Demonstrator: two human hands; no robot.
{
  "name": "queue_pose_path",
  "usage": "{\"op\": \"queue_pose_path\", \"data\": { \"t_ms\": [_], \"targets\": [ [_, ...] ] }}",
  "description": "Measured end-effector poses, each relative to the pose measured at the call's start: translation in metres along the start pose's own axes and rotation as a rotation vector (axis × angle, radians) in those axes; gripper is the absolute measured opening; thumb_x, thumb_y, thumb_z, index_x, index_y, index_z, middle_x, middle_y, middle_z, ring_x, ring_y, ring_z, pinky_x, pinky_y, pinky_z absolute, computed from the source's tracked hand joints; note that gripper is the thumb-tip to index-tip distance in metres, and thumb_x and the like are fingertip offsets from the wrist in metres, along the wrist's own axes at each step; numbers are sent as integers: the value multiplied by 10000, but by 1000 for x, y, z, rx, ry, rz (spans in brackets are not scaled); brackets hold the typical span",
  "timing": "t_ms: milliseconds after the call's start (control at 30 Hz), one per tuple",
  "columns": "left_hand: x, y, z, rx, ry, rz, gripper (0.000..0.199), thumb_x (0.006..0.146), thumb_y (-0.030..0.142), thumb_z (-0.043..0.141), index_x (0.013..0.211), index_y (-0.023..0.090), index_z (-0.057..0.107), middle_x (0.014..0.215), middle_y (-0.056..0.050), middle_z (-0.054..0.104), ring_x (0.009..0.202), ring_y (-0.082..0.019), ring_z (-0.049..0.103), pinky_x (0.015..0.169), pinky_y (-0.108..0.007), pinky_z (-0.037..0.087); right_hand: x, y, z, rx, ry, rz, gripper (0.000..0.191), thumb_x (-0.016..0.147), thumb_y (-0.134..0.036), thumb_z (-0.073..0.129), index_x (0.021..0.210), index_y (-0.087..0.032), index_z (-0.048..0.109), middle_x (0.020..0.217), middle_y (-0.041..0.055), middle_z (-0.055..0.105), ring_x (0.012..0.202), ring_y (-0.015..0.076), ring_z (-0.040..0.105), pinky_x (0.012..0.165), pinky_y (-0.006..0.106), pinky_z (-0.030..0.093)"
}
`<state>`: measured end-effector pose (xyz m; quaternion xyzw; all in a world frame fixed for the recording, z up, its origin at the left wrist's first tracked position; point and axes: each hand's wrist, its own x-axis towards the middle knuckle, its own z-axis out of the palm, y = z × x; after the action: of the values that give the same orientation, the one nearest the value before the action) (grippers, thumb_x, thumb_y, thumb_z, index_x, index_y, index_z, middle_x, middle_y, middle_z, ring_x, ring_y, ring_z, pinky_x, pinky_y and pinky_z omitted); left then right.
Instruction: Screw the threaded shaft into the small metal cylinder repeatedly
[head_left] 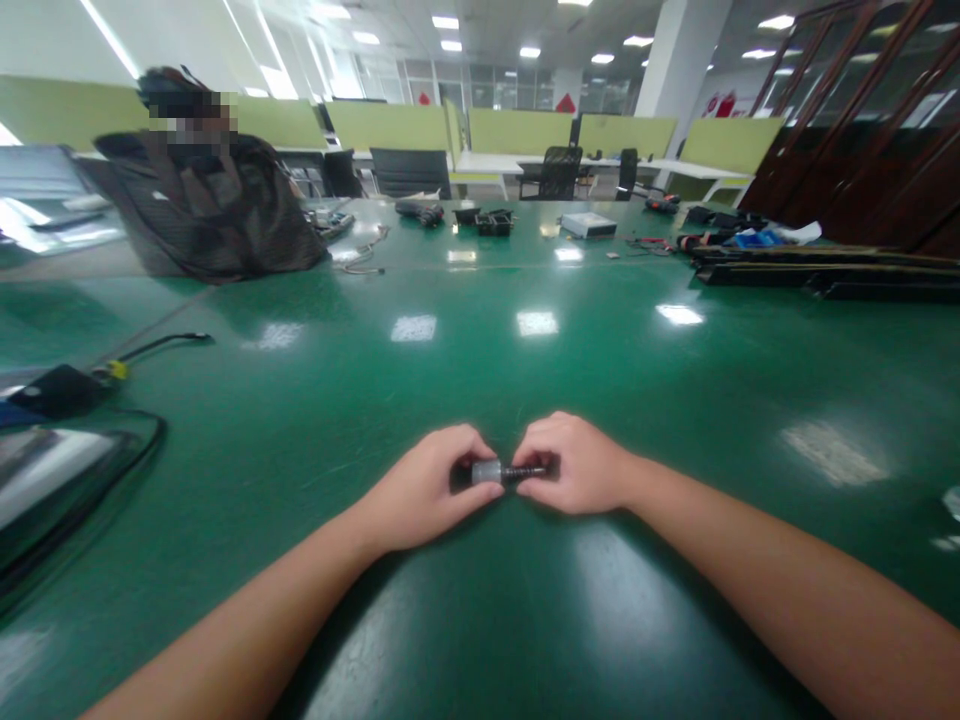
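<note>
Low over the green table, my two hands face each other near the middle of the view. My left hand is closed around a short grey metal cylinder. A dark ribbed rod extends from the cylinder's right side, in line with it. My right hand pinches the rod's right end between thumb and fingers. The far end of the rod is hidden inside my right hand, and the cylinder's left end lies in the shadow of my left palm.
At the left lie a black cable and a black device. A large dark bag stands at the back left. Along the far side are black parts, a grey box and long dark strips.
</note>
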<state>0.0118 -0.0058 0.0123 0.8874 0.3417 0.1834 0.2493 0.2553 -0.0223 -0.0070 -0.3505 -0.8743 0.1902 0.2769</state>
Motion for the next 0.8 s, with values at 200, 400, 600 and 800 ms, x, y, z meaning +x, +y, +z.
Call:
{"op": "queue_pose_path", "data": {
  "t_ms": [200, 400, 600, 800],
  "targets": [
    [1, 0, 0, 2, -7, -6, 225, 889, 408, 659, 959, 196, 635, 911, -38, 663, 815, -197, 611, 726, -307, 468, -1, 1, 0, -13, 11, 10, 147, 783, -311, 763, 844, -188, 712, 773, -2, 707, 728, 150, 638, 751, 290, 430],
    [1, -1, 1, 2, -4, -1, 228, 885, 408, 665, 957, 194, 640, 901, -30, 662, 801, -190, 612, 726, -301, 468, 0, 3, 0, -22, 12, 8, 107, 780, -274, 750, 821, -185, 707, 744, -10, 694, 697, 139, 619, 718, 275, 427],
    [1, -1, 1, 5, -8, -12, 222, 879, 396, 679, 959, 193, 639, 914, -25, 656, 813, -187, 611, 737, -301, 465, 0, 2, -2, -26, 15, 34, 69, 771, -239, 734, 795, -180, 707, 731, -4, 695, 689, 142, 617, 708, 271, 428],
    [1, -1, 2, 6, -10, -14, 220, 884, 399, 676, 955, 194, 638, 900, -21, 654, 801, -185, 608, 728, -297, 457, -1, 3, -4, -5, 18, 50, 67, 746, -223, 743, 781, -176, 711, 727, 2, 701, 679, 144, 619, 706, 271, 433]
  ]
}}
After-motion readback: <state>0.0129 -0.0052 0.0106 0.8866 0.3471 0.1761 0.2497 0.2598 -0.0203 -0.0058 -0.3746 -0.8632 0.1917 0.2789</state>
